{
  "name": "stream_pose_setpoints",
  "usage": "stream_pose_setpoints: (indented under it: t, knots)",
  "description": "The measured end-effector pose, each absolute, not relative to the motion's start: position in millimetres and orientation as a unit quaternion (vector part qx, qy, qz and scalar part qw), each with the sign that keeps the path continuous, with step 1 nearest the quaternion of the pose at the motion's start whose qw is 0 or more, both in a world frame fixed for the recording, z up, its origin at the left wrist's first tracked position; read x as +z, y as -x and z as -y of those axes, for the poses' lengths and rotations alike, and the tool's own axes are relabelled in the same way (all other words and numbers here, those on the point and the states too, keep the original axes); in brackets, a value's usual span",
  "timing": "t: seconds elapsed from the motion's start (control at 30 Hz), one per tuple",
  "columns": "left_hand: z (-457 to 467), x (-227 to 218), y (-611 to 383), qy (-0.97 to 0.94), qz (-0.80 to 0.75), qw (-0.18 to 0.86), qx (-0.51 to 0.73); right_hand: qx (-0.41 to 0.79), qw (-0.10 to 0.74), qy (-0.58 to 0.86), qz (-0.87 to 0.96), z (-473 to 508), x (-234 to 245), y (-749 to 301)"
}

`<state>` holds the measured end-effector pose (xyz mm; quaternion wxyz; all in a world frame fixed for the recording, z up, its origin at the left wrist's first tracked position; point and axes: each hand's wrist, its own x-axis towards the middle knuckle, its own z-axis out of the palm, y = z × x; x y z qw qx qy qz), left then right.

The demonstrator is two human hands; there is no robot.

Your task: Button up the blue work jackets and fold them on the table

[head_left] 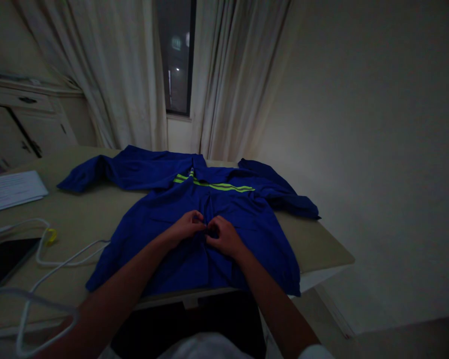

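A blue work jacket [160, 219] with a yellow-green stripe [224, 186] lies spread flat on the beige table [318, 244], sleeves out to both sides. My left hand [187, 227] and my right hand [222, 237] meet at the jacket's front middle seam. Both hands are closed in a pinch on the front placket, fingertips touching each other. What small part they grip between the fingers is hidden.
White cables [60, 259] loop across the table's left side, with a yellow clip [51, 235]. A dark tablet [3, 259] and white papers [11, 189] lie at the left. Curtains [224, 75] and a window stand behind; a cabinet [26, 119] is at the far left.
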<state>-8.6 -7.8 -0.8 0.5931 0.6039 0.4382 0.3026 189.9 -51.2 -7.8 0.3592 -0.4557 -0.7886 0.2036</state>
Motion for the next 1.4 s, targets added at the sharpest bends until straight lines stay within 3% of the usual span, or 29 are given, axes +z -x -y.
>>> stream_pose_setpoints:
  t: [0.23, 0.43, 0.67, 0.83, 0.97, 1.13, 1.4]
  knots:
    - [17, 4, 3, -0.774, -0.385, 0.401, 0.302, 0.216, 0.309, 0.506, 0.776, 20, 23, -185]
    - [24, 5, 0, -0.807, -0.339, 0.397, 0.277, 0.167, 0.178, 0.650, 0.720, -30, 29, -167]
    - [30, 15, 11, -0.857, -0.444, 0.198, 0.169, 0.270, 0.322, 0.627, 0.657, -33, 3, -190]
    - [1, 34, 1, -0.847, -0.499, 0.185, 0.006, 0.285, 0.310, 0.629, 0.653, -32, 2, -194]
    - [-38, 23, -15, -0.801, -0.577, 0.129, 0.097, 0.287, 0.311, 0.604, 0.675, -33, -1, -193]
    - [-54, -11, -9, -0.855, -0.445, 0.156, 0.215, 0.269, 0.374, 0.616, 0.639, -35, -7, -198]
    - [-33, -8, -7, -0.857, -0.473, 0.070, 0.192, 0.314, 0.354, 0.569, 0.673, -31, -9, -198]
